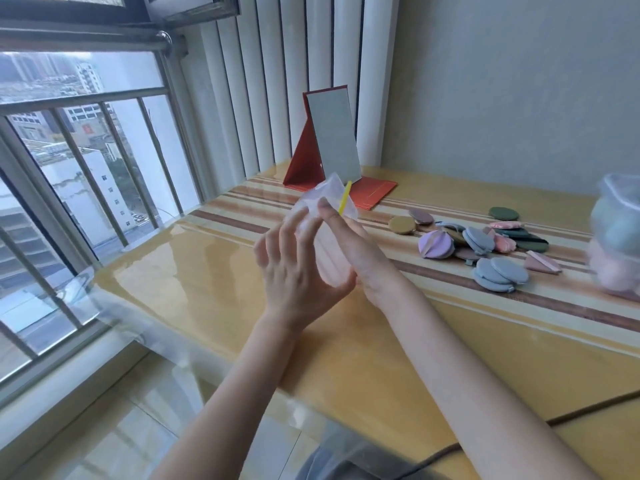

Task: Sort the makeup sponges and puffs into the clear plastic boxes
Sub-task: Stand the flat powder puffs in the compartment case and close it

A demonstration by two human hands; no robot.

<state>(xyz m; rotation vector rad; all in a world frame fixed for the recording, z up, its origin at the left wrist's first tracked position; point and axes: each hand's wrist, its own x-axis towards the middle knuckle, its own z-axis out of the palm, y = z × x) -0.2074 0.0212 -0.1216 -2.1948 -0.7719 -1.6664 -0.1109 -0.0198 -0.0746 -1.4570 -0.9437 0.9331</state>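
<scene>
Both hands are raised above the counter [214, 271] and hold a clear plastic box [329, 237] between them. The left hand [298, 268] cups its near side, its fingers [294, 226] spread and lightly curved against the plastic. The right hand [356, 247] grips the far side, thumb laid along the box wall, with the tip just below a thin yellow strip [345, 197] at the box's upper edge. The box looks translucent and tilted, its open or pointed end aimed away from the person; whether anything lies inside it cannot be told.

To the right of the fingers, well apart from them, a loose pile of flat puffs [485, 244] lies on the striped part of the counter: lilac, grey-blue, pink, dark green and mustard pieces, some overlapping. Farther right, at the frame edge, a second clear container [616, 237] stands, blurred, with pale blue and pink rounded sponges inside.

Beyond the fingers a folding mirror [332, 143] on a red stand faces the person. A barred window [79, 168] is to the left of the hands.
</scene>
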